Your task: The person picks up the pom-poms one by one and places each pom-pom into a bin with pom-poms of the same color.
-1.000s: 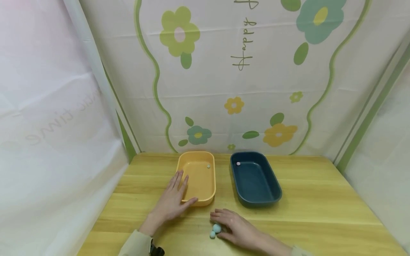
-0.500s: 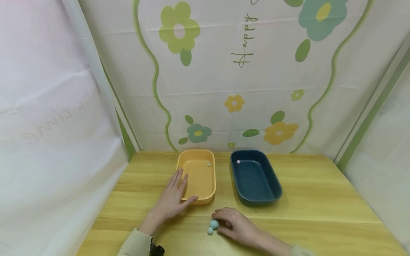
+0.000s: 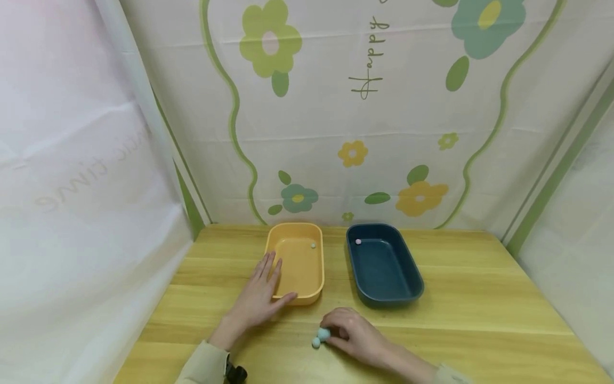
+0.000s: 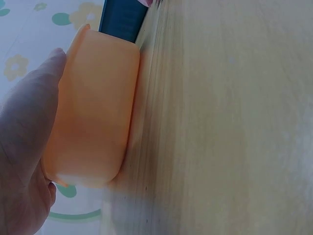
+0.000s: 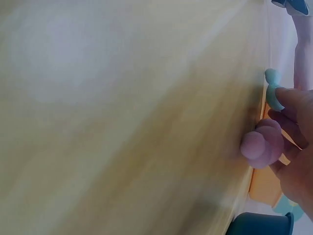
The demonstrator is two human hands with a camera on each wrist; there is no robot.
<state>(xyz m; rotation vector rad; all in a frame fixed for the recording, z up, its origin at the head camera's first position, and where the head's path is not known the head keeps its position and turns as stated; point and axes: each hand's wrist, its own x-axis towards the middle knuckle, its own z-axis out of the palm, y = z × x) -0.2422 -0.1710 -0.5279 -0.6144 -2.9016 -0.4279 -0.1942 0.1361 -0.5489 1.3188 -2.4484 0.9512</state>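
My left hand (image 3: 256,298) rests on the yellow tray (image 3: 320,266) with straight fingers, the fingers over its left rim and the thumb on the near rim. In front of the trays, my right hand (image 3: 357,336) pinches a light blue ball (image 3: 323,334) between thumb and fingertips. A smaller light blue ball (image 3: 316,343) touches it at the lower left. The right wrist view shows a cluster of pink balls (image 5: 261,147) under the right hand, beside its other fingers. I cannot tell whether those fingers hold the cluster; the hand hides it in the head view.
A dark blue tray (image 3: 416,272) stands right of the yellow one, with a tiny pink ball (image 3: 358,242) in its far left corner. A tiny pale green ball (image 3: 313,246) lies inside the yellow tray. Flowered cloth (image 3: 307,117) hangs behind the wooden table (image 3: 479,298).
The thumb and fingertips of my right hand have come together on the larger light blue ball. The smaller ball stays beside it. My left hand keeps its place on the yellow tray.
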